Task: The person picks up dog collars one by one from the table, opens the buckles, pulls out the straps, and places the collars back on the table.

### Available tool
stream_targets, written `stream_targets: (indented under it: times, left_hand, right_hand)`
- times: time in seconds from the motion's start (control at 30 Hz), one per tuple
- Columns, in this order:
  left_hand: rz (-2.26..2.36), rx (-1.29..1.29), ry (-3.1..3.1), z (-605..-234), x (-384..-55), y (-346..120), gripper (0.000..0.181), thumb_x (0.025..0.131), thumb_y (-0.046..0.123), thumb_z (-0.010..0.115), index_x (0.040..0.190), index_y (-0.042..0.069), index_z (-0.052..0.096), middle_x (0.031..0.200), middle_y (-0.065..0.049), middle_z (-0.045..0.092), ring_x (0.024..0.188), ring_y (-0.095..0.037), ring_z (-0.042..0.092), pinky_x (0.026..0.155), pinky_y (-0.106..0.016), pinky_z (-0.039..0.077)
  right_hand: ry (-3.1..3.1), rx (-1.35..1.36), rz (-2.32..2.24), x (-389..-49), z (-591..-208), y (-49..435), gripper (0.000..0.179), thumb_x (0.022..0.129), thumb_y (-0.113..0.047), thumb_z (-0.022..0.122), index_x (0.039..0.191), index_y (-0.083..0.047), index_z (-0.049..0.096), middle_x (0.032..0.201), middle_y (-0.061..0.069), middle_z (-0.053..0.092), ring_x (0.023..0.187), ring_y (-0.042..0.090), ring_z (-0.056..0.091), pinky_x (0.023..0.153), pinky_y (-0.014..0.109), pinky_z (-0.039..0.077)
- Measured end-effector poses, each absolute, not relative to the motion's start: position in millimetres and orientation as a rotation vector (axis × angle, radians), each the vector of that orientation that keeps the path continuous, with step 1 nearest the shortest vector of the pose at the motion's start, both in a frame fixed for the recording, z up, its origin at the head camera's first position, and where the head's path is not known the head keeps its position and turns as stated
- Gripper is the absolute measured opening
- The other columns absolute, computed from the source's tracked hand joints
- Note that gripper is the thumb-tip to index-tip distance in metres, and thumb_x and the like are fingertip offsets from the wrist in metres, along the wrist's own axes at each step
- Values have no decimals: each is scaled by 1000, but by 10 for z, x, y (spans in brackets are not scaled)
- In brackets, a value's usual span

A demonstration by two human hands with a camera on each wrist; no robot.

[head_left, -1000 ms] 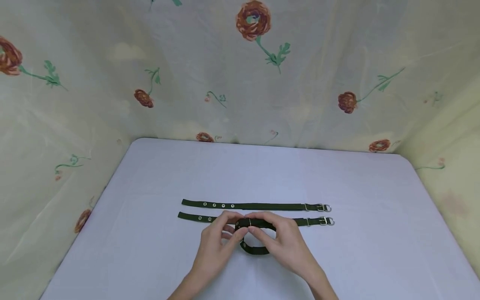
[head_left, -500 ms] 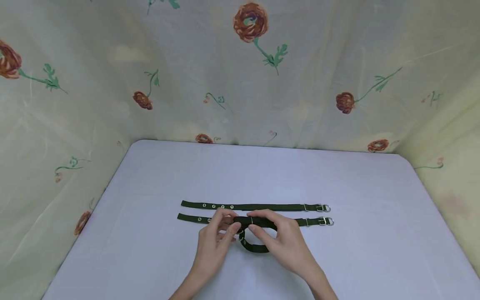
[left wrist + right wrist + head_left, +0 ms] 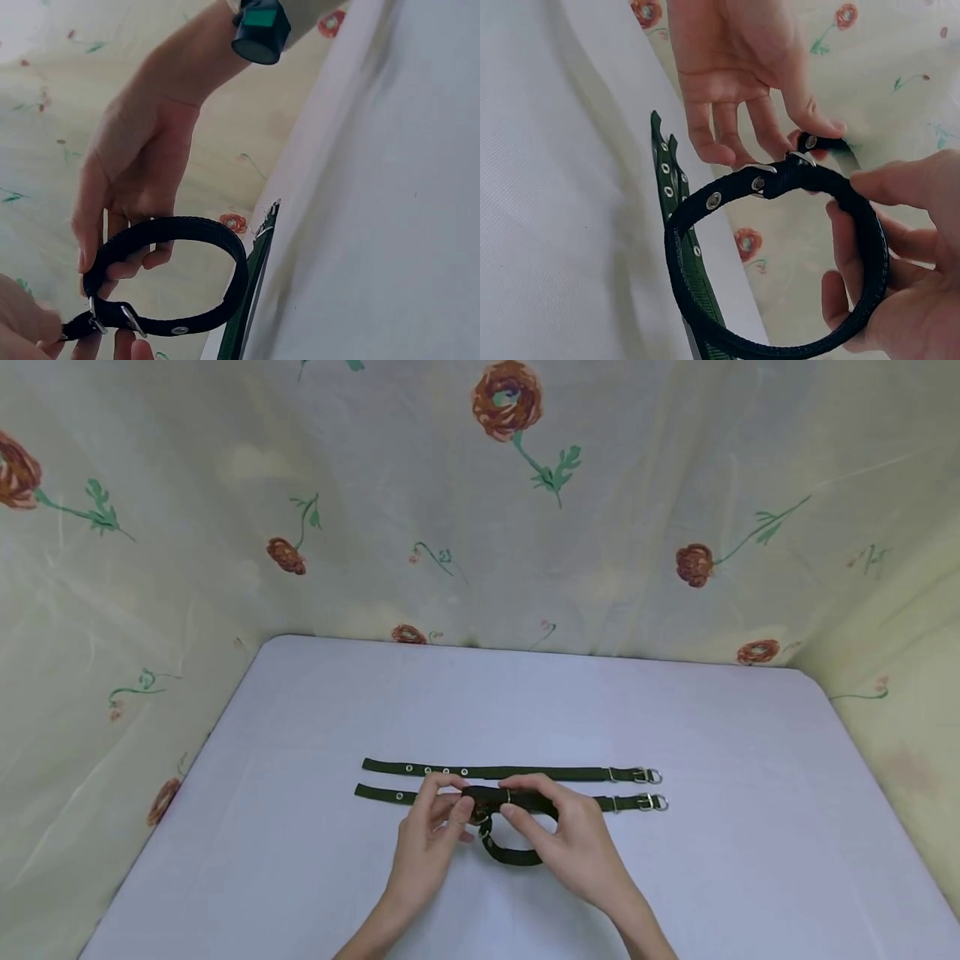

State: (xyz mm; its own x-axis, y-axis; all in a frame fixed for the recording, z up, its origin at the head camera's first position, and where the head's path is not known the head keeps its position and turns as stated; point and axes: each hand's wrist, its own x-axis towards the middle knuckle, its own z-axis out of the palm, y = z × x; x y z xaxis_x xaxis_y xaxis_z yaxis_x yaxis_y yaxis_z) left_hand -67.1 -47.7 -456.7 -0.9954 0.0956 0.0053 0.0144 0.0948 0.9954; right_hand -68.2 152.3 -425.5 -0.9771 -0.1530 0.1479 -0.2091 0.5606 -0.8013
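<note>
A dark dog collar [image 3: 513,857], curved into a closed loop, is held up between both hands in the head view. My right hand [image 3: 577,843] grips its band, thumb in front and fingers behind. My left hand [image 3: 420,852] pinches the loop's left side near the metal buckle. In the right wrist view the strap's pin buckle [image 3: 759,176] sits at an eyelet, and the strap tip [image 3: 829,142] sticks out past a metal keeper, beside the left thumb. From the left wrist view, the collar's round opening [image 3: 187,229] faces the camera.
Two dark green collars lie straight and parallel on the white table [image 3: 315,718]: a far one [image 3: 547,773] and a near one [image 3: 382,794], partly hidden by the hands. Their buckles point right. A flowered cloth [image 3: 600,485] hangs behind and at the sides.
My left hand has shifted slightly left and away along the strap, its thumb drawing apart from the right thumb. The right hand keeps its hold, and the collar has risen a little.
</note>
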Motion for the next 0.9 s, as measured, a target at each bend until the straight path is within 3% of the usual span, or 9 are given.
stream_targets:
  times: [0.13, 0.23, 0.4, 0.63, 0.9]
  left_hand:
    - [2091, 110, 2235, -4558, -678, -488, 23, 113, 27, 57, 128, 10, 51, 122, -13, 81, 95, -10, 73, 80, -26, 62]
    - [2105, 117, 2236, -4569, -672, -481, 22, 110, 24, 64, 125, 12, 55, 121, -12, 82, 98, -8, 73, 82, -24, 61]
    - [2063, 122, 2330, -4603, -659, -443, 27, 102, 19, 76, 126, 19, 64, 116, -6, 82, 103, -6, 72, 87, -23, 57]
    - [2072, 93, 2416, -4616, -664, -437, 24, 99, 21, 79, 122, 18, 72, 109, -2, 82, 99, -5, 71, 88, -23, 55]
    - [1951, 307, 2613, -4618, -631, -453, 23, 95, 28, 83, 116, 26, 75, 109, 10, 81, 98, -3, 72, 87, -25, 54]
  right_hand:
    - [-2692, 310, 1466, -686, -4247, 1528, 26, 100, -24, 79, 125, -26, 75, 115, -9, 81, 105, 7, 76, 87, 29, 60]
    - [-2665, 335, 1528, -679, -4248, 1525, 23, 100, -23, 78, 123, -26, 74, 115, -8, 81, 101, 4, 73, 83, 25, 59]
    - [-2589, 275, 1758, -659, -4242, 1488, 15, 102, -26, 76, 116, -20, 73, 115, -2, 79, 106, 6, 72, 90, 21, 59]
    - [-2521, 118, 2025, -649, -4215, 1450, 18, 99, -23, 80, 109, -10, 71, 126, 9, 73, 115, 11, 72, 99, 19, 58]
    - [-2596, 292, 1801, -647, -4230, 1427, 25, 103, -28, 76, 126, -20, 75, 118, -3, 80, 104, 9, 74, 96, 28, 59]
